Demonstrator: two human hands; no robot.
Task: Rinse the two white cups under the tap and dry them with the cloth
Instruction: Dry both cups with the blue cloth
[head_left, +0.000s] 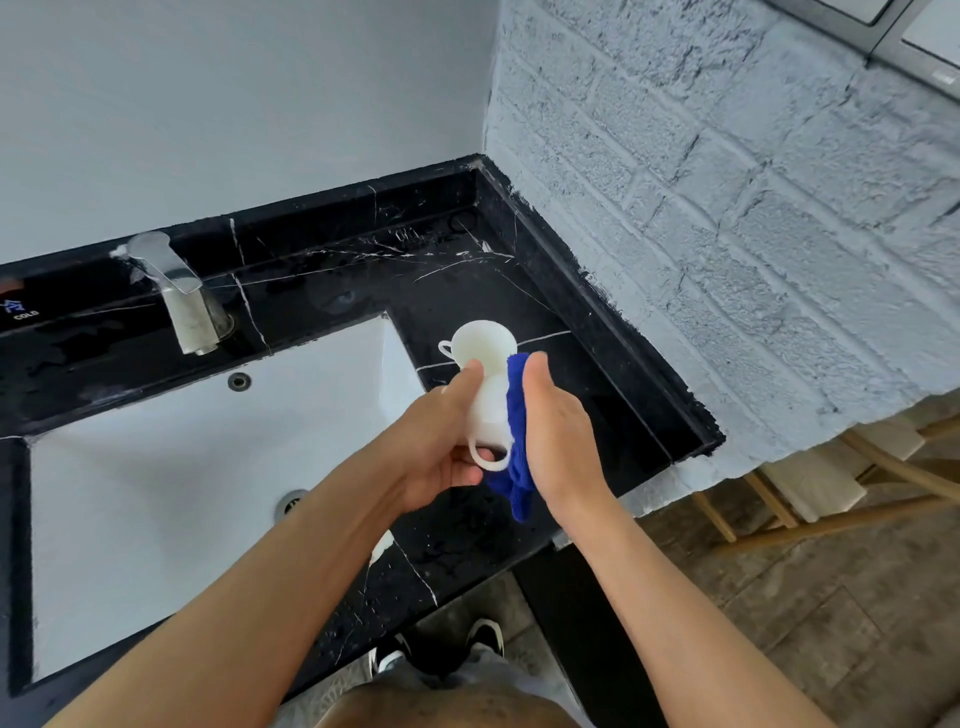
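Glossy white cup (491, 410), loop handle toward the camera, held above the black veined-marble counter (561, 332) right of the white basin (182, 467). Left hand (441, 441) fingers curled around the cup's side, thumb along it. Right hand (558, 436) presses the fuzzy blue cloth (517, 441) against the cup; fingertips hidden, probably wrapped. Second cup (483, 340) sits on the counter just behind. Chrome tap (176, 291) off.

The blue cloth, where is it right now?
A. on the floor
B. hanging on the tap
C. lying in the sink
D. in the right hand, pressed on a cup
D: the right hand presses the blue cloth against the cup held by the left hand.
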